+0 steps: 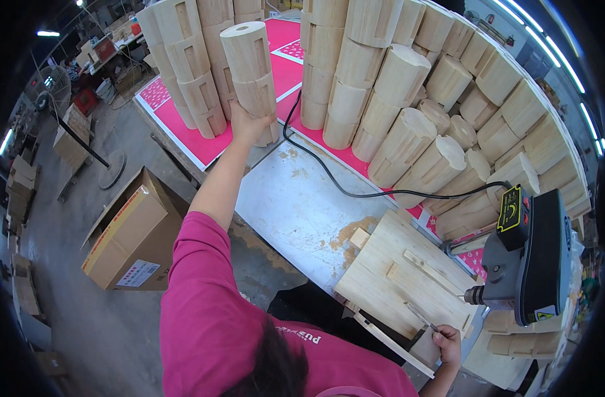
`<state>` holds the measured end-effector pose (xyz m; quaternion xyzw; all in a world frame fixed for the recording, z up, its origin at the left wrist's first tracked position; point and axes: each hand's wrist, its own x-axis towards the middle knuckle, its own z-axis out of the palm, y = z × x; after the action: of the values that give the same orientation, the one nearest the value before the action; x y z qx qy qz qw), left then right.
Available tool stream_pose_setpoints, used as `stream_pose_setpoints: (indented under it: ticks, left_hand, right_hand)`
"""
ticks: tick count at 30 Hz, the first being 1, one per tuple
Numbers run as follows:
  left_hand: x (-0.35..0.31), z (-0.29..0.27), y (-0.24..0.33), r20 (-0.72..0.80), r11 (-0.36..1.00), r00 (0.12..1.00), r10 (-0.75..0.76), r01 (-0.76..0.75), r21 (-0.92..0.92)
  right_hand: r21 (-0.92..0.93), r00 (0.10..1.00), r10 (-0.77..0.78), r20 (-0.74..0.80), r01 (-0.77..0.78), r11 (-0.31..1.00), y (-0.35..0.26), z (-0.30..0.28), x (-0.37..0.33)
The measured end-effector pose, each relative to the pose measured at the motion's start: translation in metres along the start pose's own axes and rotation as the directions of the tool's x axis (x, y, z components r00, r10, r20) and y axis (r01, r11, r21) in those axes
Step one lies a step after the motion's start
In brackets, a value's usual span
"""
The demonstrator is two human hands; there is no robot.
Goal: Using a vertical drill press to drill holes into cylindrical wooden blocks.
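Observation:
My left hand (251, 124) reaches far out at the left end of the table, its fingers wrapped round the lower part of a stack of pale wooden cylinders (247, 56) with slots cut in their sides. Close to my body, my right hand (447, 344) is closed on a thin stick-like tool (419, 315), whose kind I cannot make out. The tool lies over the near edge of a wooden board jig (382, 291) with thin strips fixed on top. A black drill press (520, 264) stands beside the jig, its chuck (473, 295) pointing toward the board.
More slotted wooden cylinders (382, 79) stand in tall stacks across the back and right. A black cable (342, 188) curves over the worn white tabletop (282, 205). Pink patterned sheets (200, 147) lie under the stacks. An opened cardboard box (133, 238) sits on the floor at left.

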<state>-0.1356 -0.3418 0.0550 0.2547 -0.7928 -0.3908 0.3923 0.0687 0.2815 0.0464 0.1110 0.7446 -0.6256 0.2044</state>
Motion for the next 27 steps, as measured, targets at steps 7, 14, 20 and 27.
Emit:
stream_pose_setpoints:
  ticks: [7,14,20,27]
  left_hand:
    - [-0.018,-0.001,0.006,0.028,0.998,0.997,0.066,-0.066,0.010]
    - [-0.013,-0.003,-0.005,0.032,0.998,0.999,0.003,-0.002,-0.055]
    - [-0.017,0.009,-0.015,0.049,0.986,0.990,0.135,-0.129,-0.109]
    - [-0.037,0.002,0.014,-0.088,0.901,0.981,0.175,-0.196,-0.387]
  right_hand:
    - [0.012,1.000,-0.025,0.010,0.025,1.000,0.002,0.001,-0.001]
    - [0.022,0.998,-0.048,0.031,0.047,0.999,0.004,0.001,-0.002]
    - [-0.003,0.997,-0.074,0.016,0.074,0.997,0.008,-0.001,-0.005]
    - [-0.022,0.991,-0.114,0.069,0.116,0.993,0.007,-0.002,0.003]
